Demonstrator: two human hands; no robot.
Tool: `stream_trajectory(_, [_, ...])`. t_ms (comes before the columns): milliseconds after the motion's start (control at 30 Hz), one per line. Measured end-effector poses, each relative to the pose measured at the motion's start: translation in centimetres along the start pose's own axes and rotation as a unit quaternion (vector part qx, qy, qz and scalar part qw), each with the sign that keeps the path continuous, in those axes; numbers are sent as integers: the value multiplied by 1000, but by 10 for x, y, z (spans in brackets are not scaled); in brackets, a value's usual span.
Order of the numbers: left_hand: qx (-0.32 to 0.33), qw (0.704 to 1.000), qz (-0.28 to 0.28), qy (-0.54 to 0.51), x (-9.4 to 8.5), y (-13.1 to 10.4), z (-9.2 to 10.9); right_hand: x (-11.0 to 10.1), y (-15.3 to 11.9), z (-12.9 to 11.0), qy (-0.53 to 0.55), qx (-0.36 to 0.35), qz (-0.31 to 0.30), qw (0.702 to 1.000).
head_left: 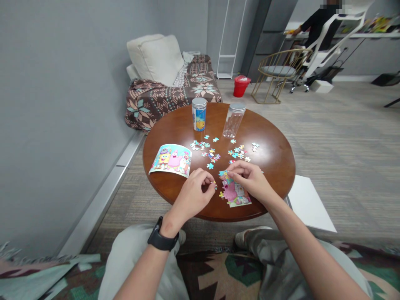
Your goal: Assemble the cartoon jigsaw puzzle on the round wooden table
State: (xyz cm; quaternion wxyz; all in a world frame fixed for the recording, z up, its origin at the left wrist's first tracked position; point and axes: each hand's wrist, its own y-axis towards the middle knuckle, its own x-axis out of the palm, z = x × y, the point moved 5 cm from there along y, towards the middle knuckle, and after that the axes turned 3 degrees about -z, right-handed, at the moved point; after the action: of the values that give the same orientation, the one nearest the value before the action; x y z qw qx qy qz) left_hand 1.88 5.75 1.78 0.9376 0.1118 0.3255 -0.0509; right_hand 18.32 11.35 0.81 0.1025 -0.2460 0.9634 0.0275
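Observation:
My left hand (200, 189), with a black watch on its wrist, pinches a small puzzle piece (214, 184) just left of a partly joined puzzle (239, 195). My right hand (248, 177) reaches over the upper part of that puzzle, its thumb and forefinger together at a blue piece (222, 173) on the puzzle's top left edge. Pink and green parts of the picture show below the fingers. Loose pieces (215, 157) lie beyond my hands, with another group (239, 152) to the right. A printed picture sheet (173, 159) with cartoon figures lies on the left.
The round brown table (265, 129) holds a labelled jar (199, 114) and a clear jar (233, 121) at its far side. Beyond stand a cushioned seat (200, 83), a red bin (241, 86) and a gold wire chair (278, 71). A person (323, 25) is at a far counter.

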Motion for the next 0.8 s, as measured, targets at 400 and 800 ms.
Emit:
stream_trajectory(400, [21, 998, -58, 5, 2, -1, 4, 0, 1, -8, -139, -122, -20, 983])
stream_trajectory(800, [23, 997, -71, 20, 5, -2, -1, 11, -3, -12, -223, -161, -79, 958])
